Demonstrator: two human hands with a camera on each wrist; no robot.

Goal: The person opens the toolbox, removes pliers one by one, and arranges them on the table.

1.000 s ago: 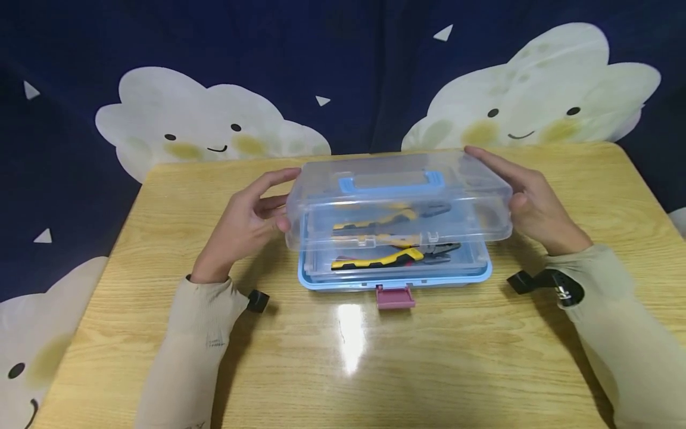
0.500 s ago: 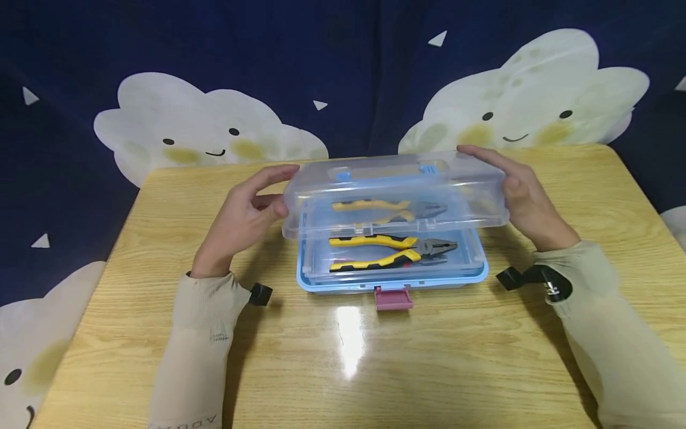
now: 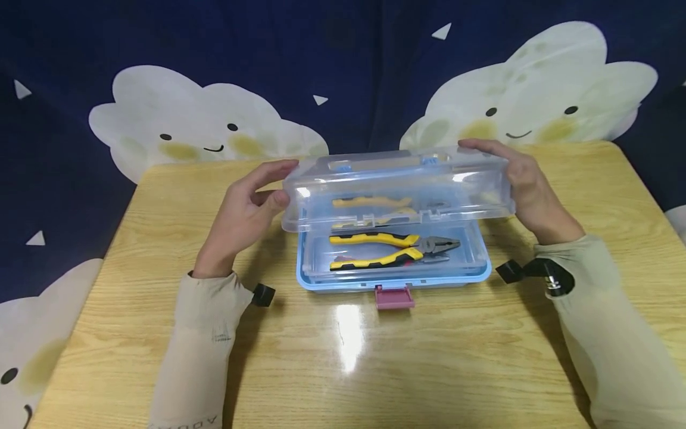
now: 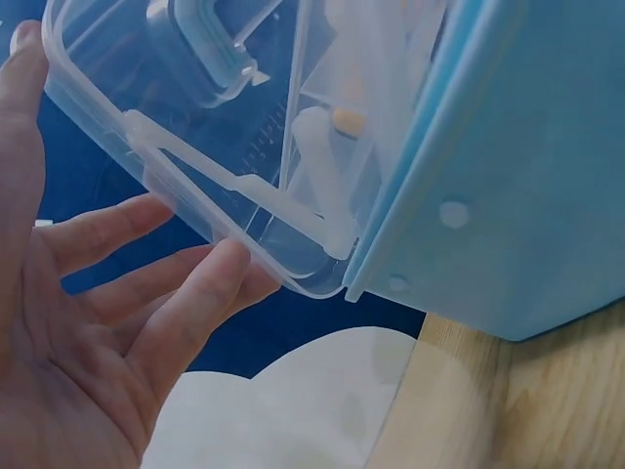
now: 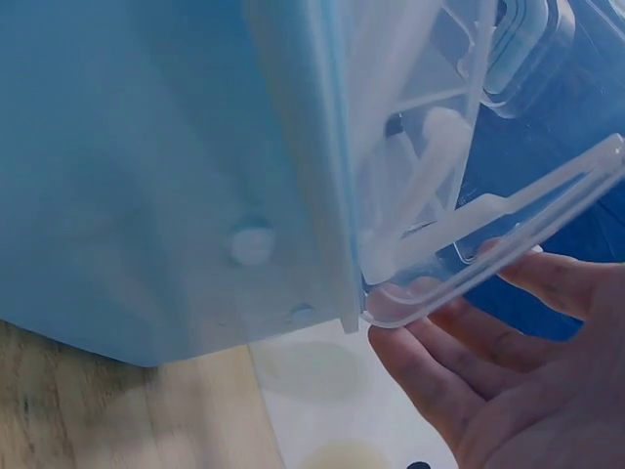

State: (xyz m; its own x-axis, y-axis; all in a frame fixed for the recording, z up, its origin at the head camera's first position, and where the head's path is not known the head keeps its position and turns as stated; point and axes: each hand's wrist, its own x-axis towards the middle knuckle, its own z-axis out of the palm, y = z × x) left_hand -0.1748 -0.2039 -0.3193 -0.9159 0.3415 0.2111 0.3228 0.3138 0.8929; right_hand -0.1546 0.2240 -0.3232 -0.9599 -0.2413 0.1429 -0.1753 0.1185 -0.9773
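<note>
A clear plastic lid (image 3: 396, 179) is tilted up off its light blue toolbox (image 3: 308, 280), the front edge raised. My left hand (image 3: 241, 214) holds the lid's left end, fingers along its side. At the other end my right hand (image 3: 527, 187) holds the lid, one finger reaching toward the back corner. Inside, on a clear tray, lie pliers (image 3: 375, 240) with yellow and black handles. Something reddish and dark lies partly hidden beneath them. White hinge arms (image 4: 244, 191) link lid and box; another hinge arm (image 5: 459, 230) shows in the right wrist view.
The magenta latch (image 3: 394, 298) hangs down at the box front. A wooden table (image 3: 429, 357) carries the box. Behind it hangs a dark blue cloth (image 3: 364, 71) printed with clouds. A blue carry handle (image 4: 210, 49) is set in the lid.
The lid's front edge has risen and tilted back between my hands, mostly in the first half second. More of the pliers now shows uncovered. The box has stayed in place.
</note>
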